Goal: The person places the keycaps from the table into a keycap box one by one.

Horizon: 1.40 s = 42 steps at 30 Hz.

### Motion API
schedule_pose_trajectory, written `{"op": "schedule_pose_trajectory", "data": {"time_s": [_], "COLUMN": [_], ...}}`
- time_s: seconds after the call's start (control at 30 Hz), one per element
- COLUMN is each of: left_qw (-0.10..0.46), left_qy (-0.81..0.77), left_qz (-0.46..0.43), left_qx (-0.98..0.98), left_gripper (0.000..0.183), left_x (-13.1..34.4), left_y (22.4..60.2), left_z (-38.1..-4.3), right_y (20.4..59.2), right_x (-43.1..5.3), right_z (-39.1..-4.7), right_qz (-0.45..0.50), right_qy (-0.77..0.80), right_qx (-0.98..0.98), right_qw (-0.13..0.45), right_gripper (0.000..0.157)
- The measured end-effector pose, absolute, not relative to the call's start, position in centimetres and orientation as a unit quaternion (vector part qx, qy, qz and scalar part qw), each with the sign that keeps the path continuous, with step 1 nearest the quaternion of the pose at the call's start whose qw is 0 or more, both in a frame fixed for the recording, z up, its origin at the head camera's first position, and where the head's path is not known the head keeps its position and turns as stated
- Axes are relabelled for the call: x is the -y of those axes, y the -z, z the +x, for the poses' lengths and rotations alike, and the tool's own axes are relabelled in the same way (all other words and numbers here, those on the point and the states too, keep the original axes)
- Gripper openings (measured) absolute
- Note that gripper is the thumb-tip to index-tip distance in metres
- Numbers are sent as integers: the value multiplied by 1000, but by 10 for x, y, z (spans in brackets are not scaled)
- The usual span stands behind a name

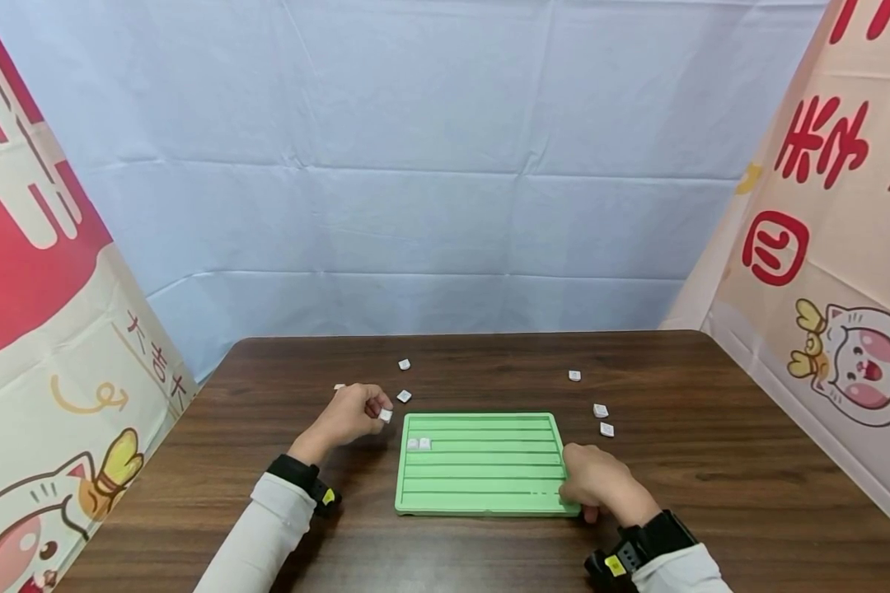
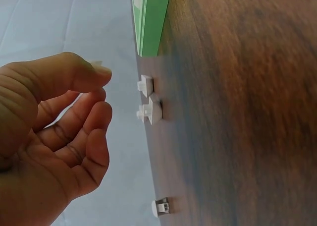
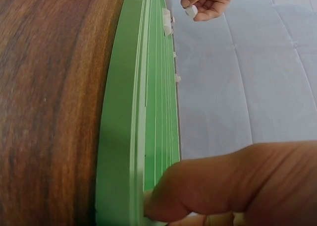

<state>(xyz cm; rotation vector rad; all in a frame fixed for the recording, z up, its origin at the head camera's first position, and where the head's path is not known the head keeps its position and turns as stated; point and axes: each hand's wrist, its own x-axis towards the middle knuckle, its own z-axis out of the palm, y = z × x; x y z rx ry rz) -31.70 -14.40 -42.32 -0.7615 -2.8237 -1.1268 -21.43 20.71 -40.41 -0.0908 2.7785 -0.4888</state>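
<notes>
A small white keycap is pinched between the thumb and fingers of my left hand, just off the table. It also shows in the right wrist view as a white keycap; in the left wrist view the thumb mostly hides it. To the right lies a green grooved board. Two white keycaps sit side by side near its left edge, in an upper row. My right hand grips the board's lower right side, the thumb on its rim and the other fingers partly hidden.
Loose keycaps lie on the brown wooden table: one far back, one by the board's upper left corner, one partly behind the left hand. Others, including a keycap, lie right of the board. Cloth hangs behind.
</notes>
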Motion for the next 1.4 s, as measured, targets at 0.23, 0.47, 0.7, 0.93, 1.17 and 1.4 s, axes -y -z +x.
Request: {"op": "schedule_pose_trajectory", "data": {"time_s": [0.23,0.47,0.7,0.93,1.17,1.4], "left_qw": [4,27,19,3,4,2], "left_qy": [358,339,346,358,350,345], "left_qz": [-249,-245,-237,-243,-246,-251], "left_qx": [900,908,907,901,904,905], "left_gripper": [17,16,15,16,14,13], "left_x": [143,142,142,143,142,143], "left_y": [423,423,425,425,426,427], "left_z": [-318,-317,-317,-317,-317,-317], "right_y": [405,404,404,403,403,403], "right_x": [-208,-208,-208,-207,-207,-207], "right_z": [-215,-215,-215,-215,-215,-215], "right_qz": [-32,-28,-27,-29,-31,-31], "right_qy": [172,174,172,175,176,175], "right_qx": [-971,-970,-970,-970,-969,-969], "right_qw": [163,168,168,169,170,169], "right_gripper": [13,12,12,11,12,13]}}
